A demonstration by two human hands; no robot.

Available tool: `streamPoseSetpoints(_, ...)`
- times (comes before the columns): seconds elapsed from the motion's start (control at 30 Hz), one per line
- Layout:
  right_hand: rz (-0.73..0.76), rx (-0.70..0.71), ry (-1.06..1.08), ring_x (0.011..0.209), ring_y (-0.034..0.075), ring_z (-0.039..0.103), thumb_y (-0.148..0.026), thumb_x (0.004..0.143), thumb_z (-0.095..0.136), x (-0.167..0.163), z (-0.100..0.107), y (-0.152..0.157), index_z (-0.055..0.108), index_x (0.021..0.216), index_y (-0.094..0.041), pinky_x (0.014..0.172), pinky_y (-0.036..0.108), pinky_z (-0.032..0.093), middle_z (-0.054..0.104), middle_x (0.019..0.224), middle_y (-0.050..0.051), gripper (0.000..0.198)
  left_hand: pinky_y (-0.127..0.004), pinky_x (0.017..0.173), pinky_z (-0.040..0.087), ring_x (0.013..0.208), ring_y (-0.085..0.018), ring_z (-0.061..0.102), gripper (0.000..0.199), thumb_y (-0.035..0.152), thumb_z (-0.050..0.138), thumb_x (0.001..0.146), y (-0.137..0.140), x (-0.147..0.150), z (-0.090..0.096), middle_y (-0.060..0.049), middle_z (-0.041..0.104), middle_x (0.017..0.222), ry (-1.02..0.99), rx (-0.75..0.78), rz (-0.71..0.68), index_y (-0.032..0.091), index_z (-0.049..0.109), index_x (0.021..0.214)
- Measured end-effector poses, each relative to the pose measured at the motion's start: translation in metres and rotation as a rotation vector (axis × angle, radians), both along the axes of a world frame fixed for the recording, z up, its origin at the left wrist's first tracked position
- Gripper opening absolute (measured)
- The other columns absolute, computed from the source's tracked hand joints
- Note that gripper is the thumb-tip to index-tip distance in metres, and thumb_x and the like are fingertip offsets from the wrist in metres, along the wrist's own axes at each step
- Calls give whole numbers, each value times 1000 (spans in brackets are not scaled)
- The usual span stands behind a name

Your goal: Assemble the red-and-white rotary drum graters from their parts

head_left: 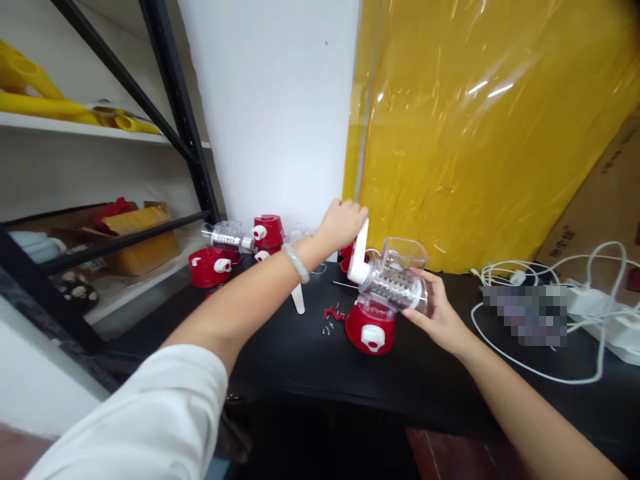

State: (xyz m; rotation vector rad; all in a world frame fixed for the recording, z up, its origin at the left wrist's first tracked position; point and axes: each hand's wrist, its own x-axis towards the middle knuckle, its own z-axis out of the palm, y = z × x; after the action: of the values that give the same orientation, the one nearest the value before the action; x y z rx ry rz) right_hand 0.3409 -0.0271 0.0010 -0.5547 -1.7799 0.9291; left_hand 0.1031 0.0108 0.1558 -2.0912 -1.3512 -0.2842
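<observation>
A rotary grater (397,283) with a clear housing and a metal drum stands upright on its red base (370,330). My left hand (345,221) is closed around the top of its white crank handle (359,253); the grip itself is hidden by the fingers. On the other side, my right hand (437,310) holds the open end of the clear housing, thumb below and fingers above. A white knob (373,338) sits on the front of the base. Small screws (328,328) and red plastic pieces (334,313) lie to the left of the base.
More red grater bases (210,268) and another clear grater body (227,235) stand at the back left. White cables (537,380) and a power strip (600,320) lie at the right. A black metal shelf (183,113) rises on the left, and yellow wrapping (475,133) covers the back.
</observation>
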Motion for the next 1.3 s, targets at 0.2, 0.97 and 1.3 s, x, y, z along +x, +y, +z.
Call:
streamPoseSetpoints(0.2, -130, 71, -13, 125, 24, 52, -46, 75, 76, 22, -6, -10, 33, 127, -30, 104, 44, 47, 45, 137, 12, 69, -32, 76, 43, 92, -25, 66, 22, 30, 61, 83, -10, -6, -54, -10, 72, 101, -11, -405, 2, 19, 68, 101)
streamPoseSetpoints(0.97, 33, 51, -428, 128, 30, 52, -33, 61, 85, 44, 89, -17, 53, 125, -22, 109, 51, 42, 55, 137, 12, 72, -34, 88, 50, 107, -27, 64, 80, 45, 84, 58, -119, 14, -51, -16, 65, 123, -798, -573, -283, 12, 55, 125)
streamPoseSetpoints(1.3, -134, -6, -607, 118, 28, 61, -62, 75, 66, 33, 123, -21, 45, 138, -19, 105, 47, 47, 62, 129, 16, 79, -29, 58, 48, 70, -24, 69, 63, 63, 74, 61, -138, 42, -54, -6, 73, 80, -872, -578, -89, 16, 62, 102)
